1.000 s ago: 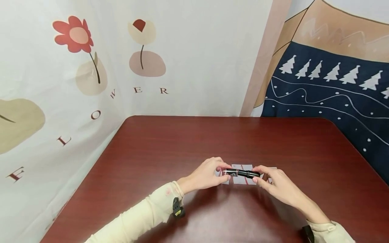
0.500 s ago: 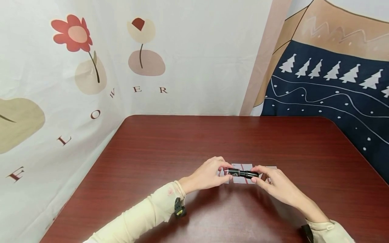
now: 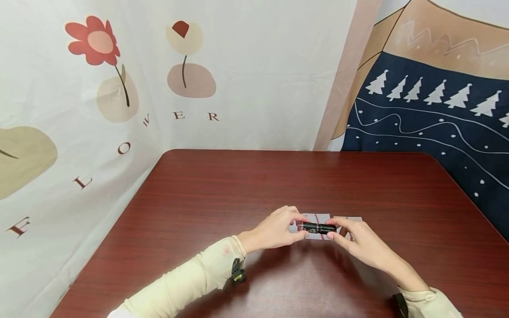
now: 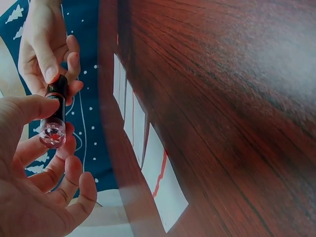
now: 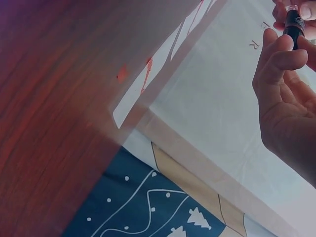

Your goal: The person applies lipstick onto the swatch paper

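Note:
A black lipstick (image 3: 318, 228) with a clear, faceted pinkish end is held level between my two hands, above the table. My left hand (image 3: 274, 227) pinches the faceted end between thumb and fingers, the other fingers spread below it in the left wrist view. At the opposite end, the thumb and fingertips of my right hand (image 3: 363, 238) grip the black part. Below and behind the lipstick lie white paper pieces in a row; the nearest piece (image 4: 163, 185) in the left wrist view carries a wavy red streak, and the middle piece (image 4: 134, 123) a red line.
The dark red wooden table (image 3: 222, 190) has rounded far corners. Behind it hang a white cloth (image 3: 258, 88) with flower prints and a navy cloth (image 3: 421, 119) with white trees. A red smear (image 5: 122, 73) shows on the table near a paper piece in the right wrist view.
My left hand has moved right, toward my right hand. The lipstick between them has become shorter as its two parts slid together; the right hand has barely moved.

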`<state>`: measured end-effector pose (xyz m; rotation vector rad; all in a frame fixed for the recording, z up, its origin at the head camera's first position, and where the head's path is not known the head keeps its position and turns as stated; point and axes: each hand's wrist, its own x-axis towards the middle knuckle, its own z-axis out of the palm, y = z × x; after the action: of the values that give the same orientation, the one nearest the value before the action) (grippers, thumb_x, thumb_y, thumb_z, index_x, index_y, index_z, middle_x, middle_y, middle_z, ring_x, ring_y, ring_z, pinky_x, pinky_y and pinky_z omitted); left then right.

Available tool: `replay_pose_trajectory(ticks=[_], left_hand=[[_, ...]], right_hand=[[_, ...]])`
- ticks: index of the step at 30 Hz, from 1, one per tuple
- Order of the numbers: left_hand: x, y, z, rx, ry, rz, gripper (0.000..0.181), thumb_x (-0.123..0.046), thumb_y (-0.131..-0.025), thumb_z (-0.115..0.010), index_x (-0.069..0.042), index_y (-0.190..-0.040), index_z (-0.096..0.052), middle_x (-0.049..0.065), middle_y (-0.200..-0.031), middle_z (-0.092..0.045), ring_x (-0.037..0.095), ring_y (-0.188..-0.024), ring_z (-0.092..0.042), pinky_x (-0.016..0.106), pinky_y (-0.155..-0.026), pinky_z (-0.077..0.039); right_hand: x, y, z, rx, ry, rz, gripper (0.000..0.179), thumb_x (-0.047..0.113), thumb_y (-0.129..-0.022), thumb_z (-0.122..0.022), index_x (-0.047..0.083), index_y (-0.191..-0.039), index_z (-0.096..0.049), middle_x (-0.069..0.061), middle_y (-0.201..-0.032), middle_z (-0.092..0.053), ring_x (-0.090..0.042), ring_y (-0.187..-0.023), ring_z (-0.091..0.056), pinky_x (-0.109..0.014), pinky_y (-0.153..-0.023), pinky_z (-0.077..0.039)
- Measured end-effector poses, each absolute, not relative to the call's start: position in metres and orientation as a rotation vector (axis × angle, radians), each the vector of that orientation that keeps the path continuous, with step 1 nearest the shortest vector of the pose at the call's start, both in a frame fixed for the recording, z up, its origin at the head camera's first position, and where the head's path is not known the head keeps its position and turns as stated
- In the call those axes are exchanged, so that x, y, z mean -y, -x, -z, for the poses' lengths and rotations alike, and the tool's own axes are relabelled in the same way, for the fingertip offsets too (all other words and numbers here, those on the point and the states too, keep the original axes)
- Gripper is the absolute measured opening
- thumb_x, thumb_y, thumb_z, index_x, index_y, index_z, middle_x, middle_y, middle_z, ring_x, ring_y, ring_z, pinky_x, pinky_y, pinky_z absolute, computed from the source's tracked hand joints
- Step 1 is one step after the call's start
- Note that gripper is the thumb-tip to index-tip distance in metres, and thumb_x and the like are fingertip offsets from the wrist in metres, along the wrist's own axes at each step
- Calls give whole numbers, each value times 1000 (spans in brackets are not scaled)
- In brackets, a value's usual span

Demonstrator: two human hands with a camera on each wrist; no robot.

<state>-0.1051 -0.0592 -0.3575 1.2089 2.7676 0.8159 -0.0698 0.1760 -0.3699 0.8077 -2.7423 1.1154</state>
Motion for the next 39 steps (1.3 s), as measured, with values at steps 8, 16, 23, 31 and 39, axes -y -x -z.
replay_pose_trajectory(ticks=[8, 16, 23, 31, 39], left_hand=[[56, 106, 359, -2678, -1296, -928, 22, -18, -86, -66, -10, -105, -70, -6, -83, -52, 15, -75, -52, 15, -62, -34], [55, 104, 358, -2629, -1368, -1009, 19, -13, -84, -67, -7, -102, -71, -5, -79, -48, 15, -70, -49, 14, -58, -33], [52, 106, 354, -2645, -1420, -990, 18, -12, -85, -67, -8, -102, -71, -4, -77, -46, 6, -66, -44, 12, -56, -33], [45, 109, 351, -2657, -1323, -1078, 23, -12, -83, -70, -5, -105, -69, -5, -78, -49, 10, -69, -50, 15, -60, -39], [42, 129, 320, -2672, -1174, -1385, 13, -13, -77, -71, -9, -89, -65, -4, -76, -56, 6, -67, -52, 20, -62, -44]], right_hand=[[-176, 68, 369, 2737, -807, -1182, 18, 16, -88, -64, 11, -106, -63, 5, -73, -59, -2, -56, -48, -23, -48, -40], [-177, 66, 367, 2703, -817, -1260, 20, 13, -89, -63, 10, -108, -63, 2, -73, -59, -4, -56, -49, -24, -48, -42], [-177, 68, 365, 2685, -817, -1319, 20, 12, -89, -62, 7, -108, -63, -1, -76, -62, -6, -55, -52, -24, -48, -42], [-180, 70, 366, 2705, -781, -1328, 21, 13, -90, -61, 7, -110, -62, -3, -80, -64, -13, -55, -58, -25, -49, -43], [-177, 76, 347, 2753, -593, -1368, 36, 26, -96, -51, 11, -129, -51, -12, -117, -59, -22, -66, -60, -29, -44, -44]])
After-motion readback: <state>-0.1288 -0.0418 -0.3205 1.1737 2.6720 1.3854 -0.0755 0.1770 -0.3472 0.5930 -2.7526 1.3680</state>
